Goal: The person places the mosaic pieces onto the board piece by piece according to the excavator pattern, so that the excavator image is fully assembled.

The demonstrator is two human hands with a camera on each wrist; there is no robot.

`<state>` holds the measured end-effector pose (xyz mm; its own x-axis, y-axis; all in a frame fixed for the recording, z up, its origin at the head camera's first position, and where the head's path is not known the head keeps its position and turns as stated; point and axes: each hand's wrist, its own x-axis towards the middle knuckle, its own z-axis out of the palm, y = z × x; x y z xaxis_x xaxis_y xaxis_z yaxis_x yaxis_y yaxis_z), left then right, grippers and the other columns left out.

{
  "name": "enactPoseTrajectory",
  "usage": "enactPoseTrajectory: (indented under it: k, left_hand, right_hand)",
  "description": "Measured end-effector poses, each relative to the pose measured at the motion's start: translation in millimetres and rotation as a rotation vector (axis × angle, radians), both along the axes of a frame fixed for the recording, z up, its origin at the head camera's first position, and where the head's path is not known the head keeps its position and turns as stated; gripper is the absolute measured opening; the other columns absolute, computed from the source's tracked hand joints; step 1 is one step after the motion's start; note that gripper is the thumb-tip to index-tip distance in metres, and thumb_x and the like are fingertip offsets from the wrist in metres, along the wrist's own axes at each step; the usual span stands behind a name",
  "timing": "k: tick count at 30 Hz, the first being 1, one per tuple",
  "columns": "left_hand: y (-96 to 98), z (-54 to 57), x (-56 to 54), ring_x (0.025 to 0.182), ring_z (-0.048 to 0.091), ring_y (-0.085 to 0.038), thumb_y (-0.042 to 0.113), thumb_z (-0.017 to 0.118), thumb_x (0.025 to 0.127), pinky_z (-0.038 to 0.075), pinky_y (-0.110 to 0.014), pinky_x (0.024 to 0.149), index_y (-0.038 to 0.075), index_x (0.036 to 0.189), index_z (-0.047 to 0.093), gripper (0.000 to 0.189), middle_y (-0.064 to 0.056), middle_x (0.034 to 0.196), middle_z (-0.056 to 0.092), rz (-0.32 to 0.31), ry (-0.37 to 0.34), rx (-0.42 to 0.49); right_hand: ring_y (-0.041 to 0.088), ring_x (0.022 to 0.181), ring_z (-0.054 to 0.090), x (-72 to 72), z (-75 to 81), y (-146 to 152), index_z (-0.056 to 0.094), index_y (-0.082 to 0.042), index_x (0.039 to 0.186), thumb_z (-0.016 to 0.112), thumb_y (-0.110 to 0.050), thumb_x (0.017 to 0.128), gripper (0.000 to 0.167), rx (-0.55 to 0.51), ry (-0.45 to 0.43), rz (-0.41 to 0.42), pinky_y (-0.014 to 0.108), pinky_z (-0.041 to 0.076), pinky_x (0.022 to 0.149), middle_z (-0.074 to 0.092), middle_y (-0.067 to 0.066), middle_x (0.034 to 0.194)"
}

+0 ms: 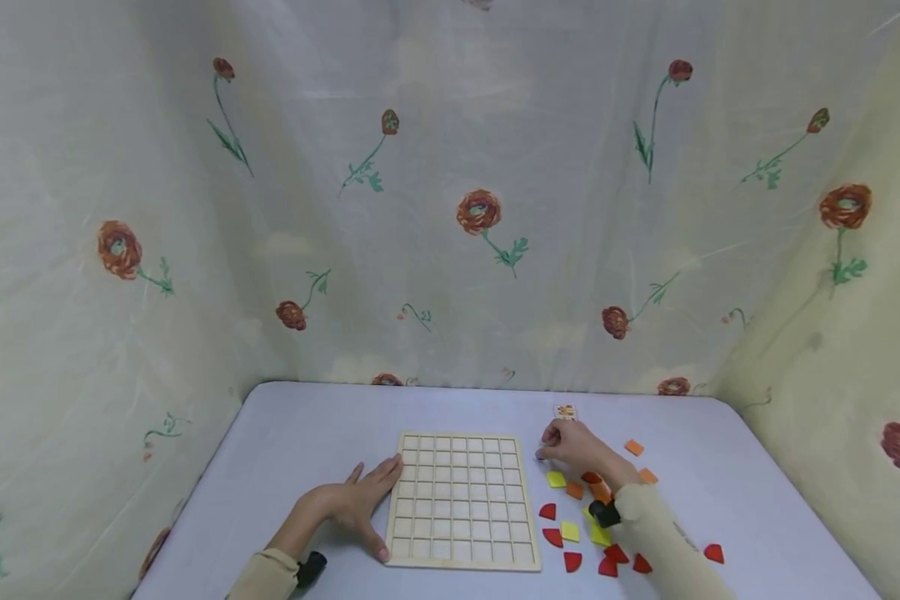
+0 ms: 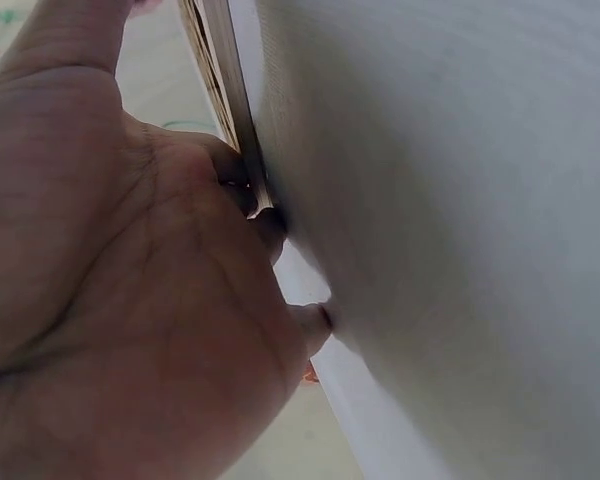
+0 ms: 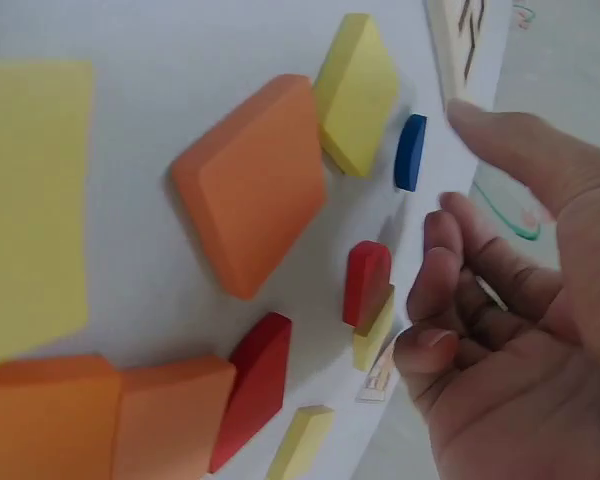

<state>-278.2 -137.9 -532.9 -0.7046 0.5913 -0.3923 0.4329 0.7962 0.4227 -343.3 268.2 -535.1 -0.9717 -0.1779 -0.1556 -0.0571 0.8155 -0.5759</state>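
A square wooden grid board lies on the table. My left hand rests along its left edge, thumb near the lower corner and fingers spread toward the upper part. In the left wrist view, the palm of that hand shows beside the board's edge. My right hand is just right of the board, over the table. In the right wrist view, a small blue piece stands apart from the thumb of the right hand; its fingers are loosely bent, with a gap to the thumb.
Red quarter-round pieces, yellow squares and orange squares lie scattered right of the board, several under the right forearm. A small picture card lies beyond the right hand. Flowered curtain surrounds the table's back and sides.
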Motion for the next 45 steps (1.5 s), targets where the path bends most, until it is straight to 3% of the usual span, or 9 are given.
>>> enactPoseTrajectory:
  k: [11,17,26,37,45]
  left_hand:
    - [3.3,-0.4,1.3,0.152,0.000,-0.025,0.061,0.083,0.060,0.001,-0.056,0.121,0.007,0.156,0.005,0.134,-0.010,0.164,-0.001,0.020,0.010,-0.024]
    - [5.8,-5.1,4.5,0.151,-0.001,-0.029,0.072,0.078,0.054,0.002,-0.060,0.119,0.005,0.155,0.000,0.144,-0.014,0.163,-0.005,0.018,0.053,-0.088]
    - [13.6,-1.9,13.2,0.151,0.003,-0.029,0.072,0.079,0.053,0.002,-0.058,0.120,0.001,0.154,0.006,0.143,-0.017,0.163,0.001,0.042,0.125,-0.153]
    - [21.8,-1.0,4.6,0.151,0.004,-0.030,0.072,0.079,0.052,0.005,-0.061,0.119,0.002,0.154,0.005,0.145,-0.016,0.163,0.000,0.048,0.157,-0.110]
    - [29.0,-6.6,-6.3,0.151,0.005,-0.029,0.071,0.079,0.054,0.006,-0.061,0.119,0.001,0.154,0.006,0.143,-0.016,0.163,0.002,0.065,0.161,-0.099]
  right_hand:
    - [0.015,0.073,0.054,3.8,-4.4,-1,0.065,-0.007,0.092,0.076,-0.015,0.082,0.017,0.010,0.010,-0.015,0.026,0.050,0.066,0.060,0.002,0.082]
    - [0.015,0.073,0.054,5.7,-5.5,-2,0.066,-0.008,0.094,0.077,-0.018,0.082,0.019,0.005,0.008,-0.009,0.025,0.049,0.066,0.061,0.001,0.083]
    - [0.014,0.074,0.054,6.7,-8.5,-1,0.066,-0.007,0.094,0.076,-0.016,0.083,0.018,-0.001,0.035,0.007,0.024,0.048,0.066,0.061,0.001,0.082]
    - [0.015,0.076,0.053,5.6,-3.3,2,0.066,-0.008,0.098,0.074,-0.017,0.085,0.017,0.011,0.043,-0.004,0.026,0.047,0.068,0.060,0.001,0.084]
    - [0.016,0.076,0.053,10.0,-3.9,0,0.066,-0.008,0.097,0.074,-0.016,0.084,0.017,-0.012,0.045,0.002,0.025,0.046,0.067,0.060,0.001,0.083]
